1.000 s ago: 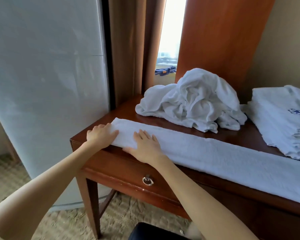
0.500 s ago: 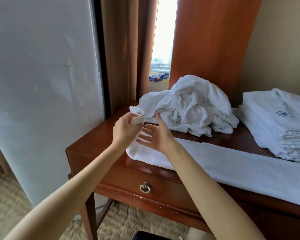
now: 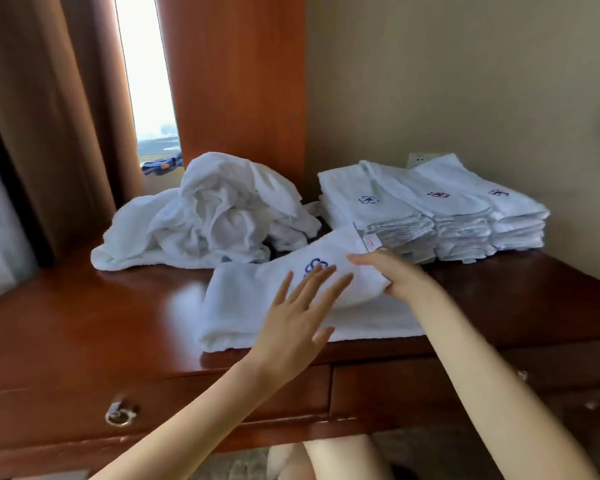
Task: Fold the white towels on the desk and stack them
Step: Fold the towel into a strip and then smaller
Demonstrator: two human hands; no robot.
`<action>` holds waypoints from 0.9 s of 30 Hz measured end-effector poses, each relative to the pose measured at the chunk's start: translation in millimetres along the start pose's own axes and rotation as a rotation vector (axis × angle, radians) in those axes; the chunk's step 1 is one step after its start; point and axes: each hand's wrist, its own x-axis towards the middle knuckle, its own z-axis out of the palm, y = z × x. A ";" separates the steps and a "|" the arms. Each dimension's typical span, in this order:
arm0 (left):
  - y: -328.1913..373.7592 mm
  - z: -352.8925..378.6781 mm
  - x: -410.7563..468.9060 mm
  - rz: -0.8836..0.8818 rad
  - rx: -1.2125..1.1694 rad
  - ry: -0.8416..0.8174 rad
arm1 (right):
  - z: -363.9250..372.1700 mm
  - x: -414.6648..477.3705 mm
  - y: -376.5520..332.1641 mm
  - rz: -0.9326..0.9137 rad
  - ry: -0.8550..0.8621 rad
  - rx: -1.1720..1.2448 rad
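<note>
- While my right hand [image 3: 395, 275] curls round the doubled-over end of the towel [image 3: 243, 306], thumb on top, my left hand [image 3: 302, 306] is flat and spread over the middle, fingers straight and holding nothing. It is too blurred to tell whether it is pressing.
- The towel lies at the front of the worktop [image 3: 84, 323], one end laid back over the rest, with the blue logo [image 3: 314, 266] facing up.
- I judge this to be mid-fold: the half is over but not yet smoothed or squared.
- Next I'd need to run the flat hand out along the top layer, line the ends up, then fold again down to the size of the stack [image 3: 430, 209].
- The towel's near edge runs right along the worktop's front edge, so I'd push sideways or away from me, not toward me.
- The stack sits just behind my right hand and looks close enough to nudge.
- The crumpled heap [image 3: 208, 216] of unfolded towels lies just behind the towel on the left.
- Open room is the bare wood to the left, out toward the curtain [image 3: 49, 116].
- Judging by the heap, several towels remain.
</note>
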 end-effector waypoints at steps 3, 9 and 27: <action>-4.1 20.3 2.4 -0.154 0.068 -0.179 | -58.8 -7.1 18.4 0.003 0.059 -0.159; -16.6 30.8 6.4 -0.279 0.054 -0.275 | -95.7 4.1 55.2 -0.004 0.077 -0.334; -16.0 18.5 33.9 -0.379 -0.039 -0.373 | -93.0 3.9 51.2 -0.299 0.502 -1.169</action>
